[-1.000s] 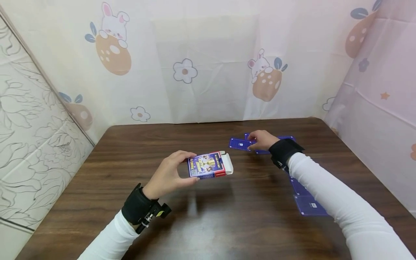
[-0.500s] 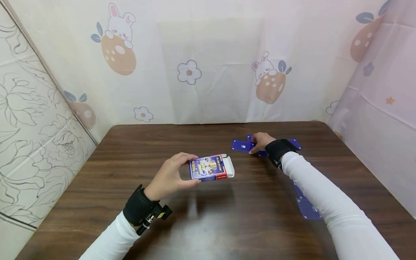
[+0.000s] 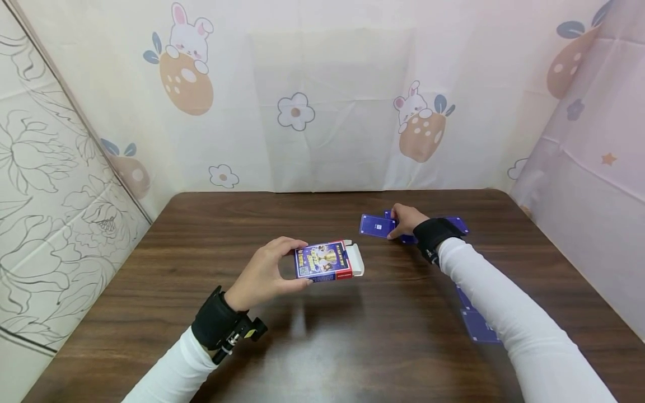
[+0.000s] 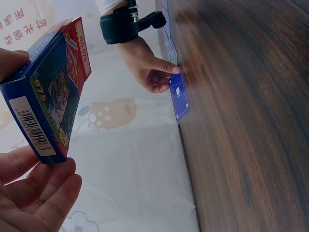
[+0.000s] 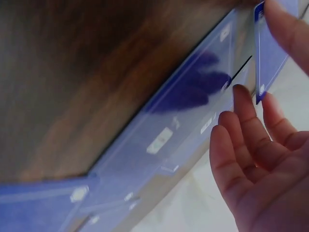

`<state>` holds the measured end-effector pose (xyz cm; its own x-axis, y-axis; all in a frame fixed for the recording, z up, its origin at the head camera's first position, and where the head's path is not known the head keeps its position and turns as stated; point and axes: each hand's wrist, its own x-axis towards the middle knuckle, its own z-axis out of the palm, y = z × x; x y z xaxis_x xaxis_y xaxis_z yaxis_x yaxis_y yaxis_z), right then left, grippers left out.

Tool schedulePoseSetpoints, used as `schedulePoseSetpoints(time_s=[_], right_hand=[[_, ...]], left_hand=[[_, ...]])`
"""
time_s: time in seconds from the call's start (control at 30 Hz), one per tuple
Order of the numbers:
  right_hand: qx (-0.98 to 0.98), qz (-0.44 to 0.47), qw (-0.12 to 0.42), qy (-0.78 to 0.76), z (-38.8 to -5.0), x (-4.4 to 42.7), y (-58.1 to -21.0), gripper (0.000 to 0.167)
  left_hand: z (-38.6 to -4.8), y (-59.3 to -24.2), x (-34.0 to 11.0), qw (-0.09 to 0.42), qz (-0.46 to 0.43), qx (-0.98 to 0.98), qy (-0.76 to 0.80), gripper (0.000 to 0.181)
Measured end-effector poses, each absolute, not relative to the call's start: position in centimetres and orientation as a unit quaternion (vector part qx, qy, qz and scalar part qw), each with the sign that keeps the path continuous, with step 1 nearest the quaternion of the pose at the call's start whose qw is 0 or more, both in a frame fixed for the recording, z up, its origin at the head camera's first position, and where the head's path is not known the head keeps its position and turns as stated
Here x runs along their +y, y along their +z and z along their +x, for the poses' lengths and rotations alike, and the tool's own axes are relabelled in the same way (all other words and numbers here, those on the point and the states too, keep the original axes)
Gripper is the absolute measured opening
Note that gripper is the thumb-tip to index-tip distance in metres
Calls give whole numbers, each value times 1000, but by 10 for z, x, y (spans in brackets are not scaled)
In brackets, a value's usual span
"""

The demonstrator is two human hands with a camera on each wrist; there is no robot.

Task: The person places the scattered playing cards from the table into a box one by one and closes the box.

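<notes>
My left hand (image 3: 269, 268) grips a small blue and red card box (image 3: 322, 260) above the table, thumb on the near side and fingers on the far side. Its white end flap stands open towards the right. In the left wrist view the card box (image 4: 53, 92) shows a barcode and a tiger picture. At the back of the table my right hand (image 3: 405, 219) pinches a blue card (image 3: 377, 225) by its opposite edges, between thumb and index finger. In the right wrist view that card (image 5: 270, 53) stands tilted, while the other fingers hover beside a lying card (image 5: 188, 92).
Several blue cards lie in a line along the back, partly under the right hand, with one card (image 3: 453, 224) past the wrist. Another card (image 3: 478, 327) lies nearer, partly hidden by the right sleeve. A patterned cloth (image 3: 332, 112) hangs directly behind the wooden table (image 3: 322, 347).
The head view has shifted slightly. The leftmost card looks a little more tipped up in my right hand's fingers. My left hand keeps the card box in nearly the same place.
</notes>
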<state>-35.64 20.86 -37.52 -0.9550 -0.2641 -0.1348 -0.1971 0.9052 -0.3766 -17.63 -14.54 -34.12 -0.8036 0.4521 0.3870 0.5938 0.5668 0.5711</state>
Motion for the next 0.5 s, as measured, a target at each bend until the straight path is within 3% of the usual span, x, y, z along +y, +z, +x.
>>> schedulePoseSetpoints(time_s=[0.23, 0.37, 0.5], right_hand=[[948, -164, 28, -272, -351, 212, -377, 22], [911, -150, 43, -381, -343, 211, -375, 14], [855, -104, 72, -504, -329, 210, -369, 20]], left_hand=[[-177, -340, -144, 96, -294, -882, -355, 60], [-177, -340, -143, 95, -294, -883, -354, 60], [-178, -339, -141, 95, -293, -884, -351, 60]])
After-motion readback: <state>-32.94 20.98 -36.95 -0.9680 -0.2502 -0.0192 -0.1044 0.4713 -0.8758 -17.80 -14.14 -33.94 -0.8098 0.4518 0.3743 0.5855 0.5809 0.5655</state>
